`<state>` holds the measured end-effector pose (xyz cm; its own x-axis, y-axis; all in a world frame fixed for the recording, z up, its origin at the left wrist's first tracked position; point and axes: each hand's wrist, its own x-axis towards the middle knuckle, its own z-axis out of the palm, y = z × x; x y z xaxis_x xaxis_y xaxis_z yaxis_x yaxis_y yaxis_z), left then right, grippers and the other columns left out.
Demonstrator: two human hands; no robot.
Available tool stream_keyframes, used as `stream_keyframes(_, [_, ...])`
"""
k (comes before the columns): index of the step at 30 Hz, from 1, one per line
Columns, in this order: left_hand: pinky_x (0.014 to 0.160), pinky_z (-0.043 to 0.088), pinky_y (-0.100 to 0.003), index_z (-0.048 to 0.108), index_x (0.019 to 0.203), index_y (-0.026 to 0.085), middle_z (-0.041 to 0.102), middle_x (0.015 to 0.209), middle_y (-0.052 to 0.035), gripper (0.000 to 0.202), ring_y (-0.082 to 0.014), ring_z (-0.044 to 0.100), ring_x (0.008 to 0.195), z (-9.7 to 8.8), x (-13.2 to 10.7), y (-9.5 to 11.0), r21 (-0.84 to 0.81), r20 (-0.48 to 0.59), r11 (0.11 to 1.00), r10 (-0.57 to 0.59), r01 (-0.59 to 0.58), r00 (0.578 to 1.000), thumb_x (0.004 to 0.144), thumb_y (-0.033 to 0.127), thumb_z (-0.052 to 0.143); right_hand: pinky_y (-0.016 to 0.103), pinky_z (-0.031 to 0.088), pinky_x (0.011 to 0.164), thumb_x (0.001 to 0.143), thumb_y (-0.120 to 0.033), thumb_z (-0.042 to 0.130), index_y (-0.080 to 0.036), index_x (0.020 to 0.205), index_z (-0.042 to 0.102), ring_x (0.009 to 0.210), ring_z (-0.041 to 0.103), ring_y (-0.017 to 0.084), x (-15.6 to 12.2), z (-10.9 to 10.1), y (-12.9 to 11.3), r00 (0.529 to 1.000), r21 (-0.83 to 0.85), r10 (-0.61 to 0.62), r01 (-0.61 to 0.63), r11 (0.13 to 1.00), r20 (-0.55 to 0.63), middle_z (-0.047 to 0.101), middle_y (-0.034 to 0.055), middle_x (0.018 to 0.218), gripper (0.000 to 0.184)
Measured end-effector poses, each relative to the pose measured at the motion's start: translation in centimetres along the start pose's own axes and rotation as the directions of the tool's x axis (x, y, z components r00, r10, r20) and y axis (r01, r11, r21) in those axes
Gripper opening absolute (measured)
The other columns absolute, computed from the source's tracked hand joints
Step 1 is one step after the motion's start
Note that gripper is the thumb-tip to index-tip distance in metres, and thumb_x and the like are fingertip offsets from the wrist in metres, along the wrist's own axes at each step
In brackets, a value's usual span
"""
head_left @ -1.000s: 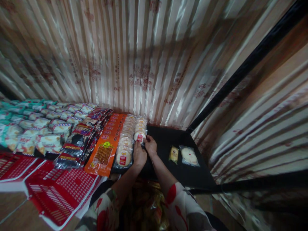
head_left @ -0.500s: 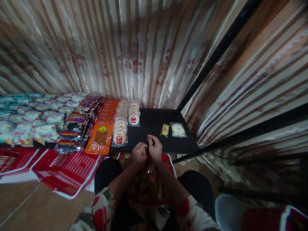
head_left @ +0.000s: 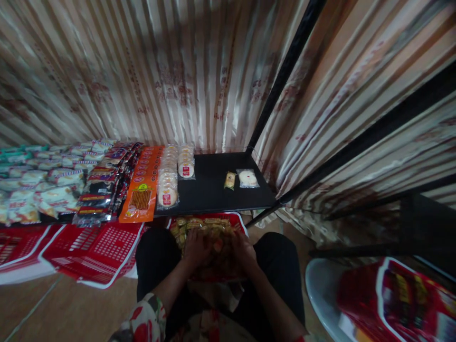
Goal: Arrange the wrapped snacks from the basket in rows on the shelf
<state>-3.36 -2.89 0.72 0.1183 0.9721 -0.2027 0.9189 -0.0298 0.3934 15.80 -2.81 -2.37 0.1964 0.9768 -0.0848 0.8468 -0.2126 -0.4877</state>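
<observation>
Between my knees sits a red basket point(head_left: 242, 221) with a white rim, filled with small yellow-wrapped snack packets point(head_left: 183, 228). My left hand point(head_left: 195, 248) lies on the packets at the left, its fingers stretched out. On the right side of the pile rests my right hand point(head_left: 244, 249), fingers apart and partly lost in shadow. No packet shows clearly gripped in either hand. Just beyond the basket, a single yellow packet point(head_left: 230, 180) and a clear-wrapped round white cracker point(head_left: 247, 178) lie on the black shelf point(head_left: 210, 194).
Left along the shelf are wrapped white crackers point(head_left: 167, 195), an orange snack bag point(head_left: 140, 190), dark red packets point(head_left: 98, 192) and white-wrapped snacks point(head_left: 59, 199). Another red basket point(head_left: 96, 251) stands below them. Black frame bars point(head_left: 285, 76) cross at right, near a pale tub point(head_left: 320, 289).
Both hands have come down from the shelf's front edge into the basket and moved apart. The view has shifted, showing more of the basket and the lower right.
</observation>
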Motion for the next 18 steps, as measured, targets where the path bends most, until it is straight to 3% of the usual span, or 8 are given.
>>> stream_keyframes(3, [0.104,0.022,-0.04,0.033,0.13,0.011,0.032,0.139,-0.0155,0.069,-0.0286,0.025,0.129,0.6,0.0,-0.2,0.048,0.161,0.995,-0.094,0.087,0.982,0.075,0.052,0.041,0.03,0.041,0.088,0.082,-0.031,0.037,-0.01,0.118,0.049,0.107,0.052,0.02,0.2,0.6,-0.1,0.993,-0.061,0.059,-0.054,0.997,0.1,0.057,0.0132,0.115,0.043])
stream_keyframes(5, [0.102,0.024,-0.038,0.03,0.132,0.013,0.029,0.14,-0.0147,0.072,-0.0284,0.026,0.129,0.7,0.3,-0.2,0.059,0.2,0.989,-0.144,0.134,0.969,0.074,0.054,0.041,0.03,0.041,0.087,0.082,-0.034,0.038,-0.01,0.119,0.048,0.105,0.054,0.021,0.6,0.7,-0.6,0.984,-0.087,0.104,-0.092,0.992,0.146,0.058,0.0143,0.112,0.045])
stream_keyframes(8, [0.099,0.028,-0.035,0.031,0.131,0.013,0.034,0.137,-0.015,0.072,-0.0283,0.034,0.124,0.7,1.0,-0.1,0.061,0.194,0.981,-0.192,0.183,0.962,0.072,0.054,0.044,0.032,0.042,0.082,0.082,-0.039,0.04,-0.013,0.12,0.048,0.101,0.056,0.022,1.1,0.8,-1.1,0.967,-0.116,0.166,-0.146,0.982,0.191,0.06,0.014,0.109,0.047])
stream_keyframes(12, [0.095,0.031,-0.034,0.035,0.126,0.011,0.047,0.124,-0.0175,0.067,-0.0282,0.043,0.116,0.6,1.8,0.6,0.036,0.17,0.97,-0.244,0.241,0.955,0.073,0.051,0.044,0.033,0.044,0.078,0.081,-0.044,0.042,-0.015,0.116,0.051,0.097,0.058,0.023,1.4,1.5,-0.9,0.974,-0.098,0.149,-0.133,0.986,0.171,0.06,0.0148,0.109,0.047])
stream_keyframes(18, [0.097,0.028,-0.041,0.04,0.122,0.015,0.041,0.13,-0.0173,0.057,-0.0313,0.036,0.121,1.6,2.2,1.9,-0.073,0.152,0.95,-0.291,0.304,0.945,0.074,0.047,0.045,0.032,0.045,0.077,0.078,-0.042,0.046,-0.018,0.11,0.055,0.094,0.059,0.021,1.2,2.7,-0.4,0.993,-0.035,0.084,-0.081,0.996,0.078,0.061,0.0103,0.104,0.041])
